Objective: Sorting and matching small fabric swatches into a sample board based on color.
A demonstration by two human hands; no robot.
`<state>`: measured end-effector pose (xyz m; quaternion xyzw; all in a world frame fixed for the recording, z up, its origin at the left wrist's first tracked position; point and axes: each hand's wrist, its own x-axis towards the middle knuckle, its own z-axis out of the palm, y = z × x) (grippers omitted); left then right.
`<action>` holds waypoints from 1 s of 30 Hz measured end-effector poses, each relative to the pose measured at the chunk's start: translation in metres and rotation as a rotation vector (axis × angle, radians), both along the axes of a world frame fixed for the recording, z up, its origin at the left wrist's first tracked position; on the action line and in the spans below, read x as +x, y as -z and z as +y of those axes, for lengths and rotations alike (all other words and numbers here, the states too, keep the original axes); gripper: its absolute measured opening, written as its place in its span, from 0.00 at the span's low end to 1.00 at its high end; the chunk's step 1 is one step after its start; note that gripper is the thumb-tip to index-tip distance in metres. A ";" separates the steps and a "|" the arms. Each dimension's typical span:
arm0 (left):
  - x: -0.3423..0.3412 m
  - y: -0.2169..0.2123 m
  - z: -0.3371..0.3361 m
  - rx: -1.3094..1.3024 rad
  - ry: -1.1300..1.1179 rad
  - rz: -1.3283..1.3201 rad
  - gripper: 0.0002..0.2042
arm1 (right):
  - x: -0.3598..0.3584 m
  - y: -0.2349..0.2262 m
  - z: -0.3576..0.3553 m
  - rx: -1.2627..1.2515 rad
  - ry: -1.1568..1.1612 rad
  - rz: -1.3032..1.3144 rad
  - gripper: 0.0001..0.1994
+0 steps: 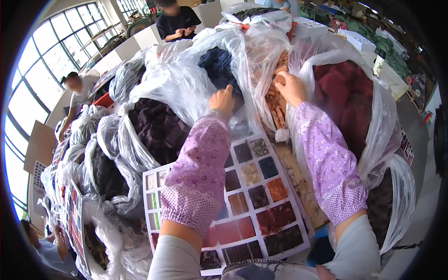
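Observation:
My left hand (222, 100) rests on a clear plastic bag (186, 84) holding dark navy fabric (215, 65), its fingers curled on the plastic at the bag's edge. My right hand (289, 86) reaches into the neighbouring bag and pinches orange-brown fabric pieces (276, 103). Both forearms wear purple flowered sleeve covers. Under my arms lies a white sample card (254, 186) with several square fabric swatches in brown, orange, red and dark tones.
Several clear bags of fabric crowd the table: dark purple (158, 128), maroon (343, 95), black (109, 177). Another swatch card (74, 210) stands at the left. One person (77, 91) bends at the left, another (177, 21) stands at the far side.

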<state>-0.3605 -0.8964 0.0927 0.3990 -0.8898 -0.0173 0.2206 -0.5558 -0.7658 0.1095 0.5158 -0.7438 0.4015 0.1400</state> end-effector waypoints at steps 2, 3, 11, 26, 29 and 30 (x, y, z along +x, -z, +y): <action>0.041 -0.022 0.003 -0.064 0.058 -0.005 0.15 | 0.010 -0.006 0.000 -0.019 0.081 0.093 0.13; 0.062 -0.036 0.013 -0.072 0.087 -0.001 0.14 | 0.018 -0.011 0.008 0.124 0.063 0.092 0.13; 0.283 -0.081 0.109 -0.024 0.269 0.011 0.10 | 0.082 -0.042 0.056 0.015 -0.058 0.298 0.11; 0.430 0.004 0.184 -0.076 0.210 0.150 0.09 | 0.381 -0.007 0.076 0.537 -0.830 -0.442 0.11; 0.427 0.005 0.179 -0.021 0.155 0.301 0.09 | 0.399 0.005 0.065 0.550 -0.804 -0.271 0.12; 0.426 0.009 0.174 -0.023 0.161 0.307 0.09 | 0.400 0.006 0.062 0.630 -0.803 -0.372 0.12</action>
